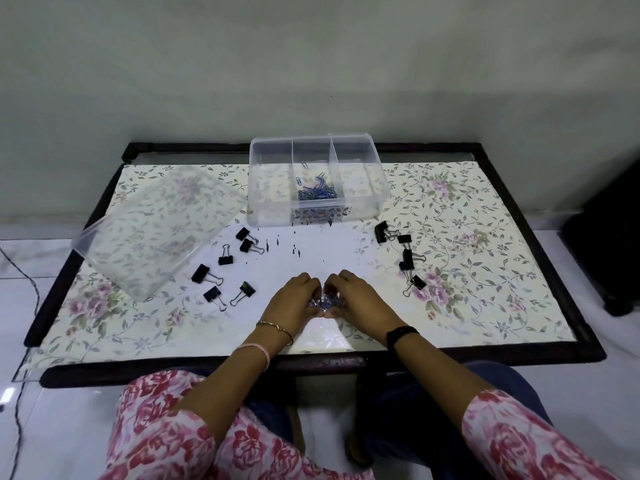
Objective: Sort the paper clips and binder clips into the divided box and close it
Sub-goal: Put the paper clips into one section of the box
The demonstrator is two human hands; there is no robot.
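A clear divided box [375,188] stands open at the back middle of the table. Its middle compartment holds a pile of blue paper clips [317,192]; the outer compartments look bare. My left hand [294,299] and my right hand [356,299] are cupped together near the front middle, closed around a small heap of blue paper clips [325,303]. Several black binder clips [225,268] lie left of my hands, and several more binder clips [405,254] lie to the right.
The box's clear lid [156,230] lies tilted at the left, partly over the table's dark frame [554,348]. A flowered sheet covers the tabletop. A wall rises just behind. A dark object [613,237] stands on the floor at the right.
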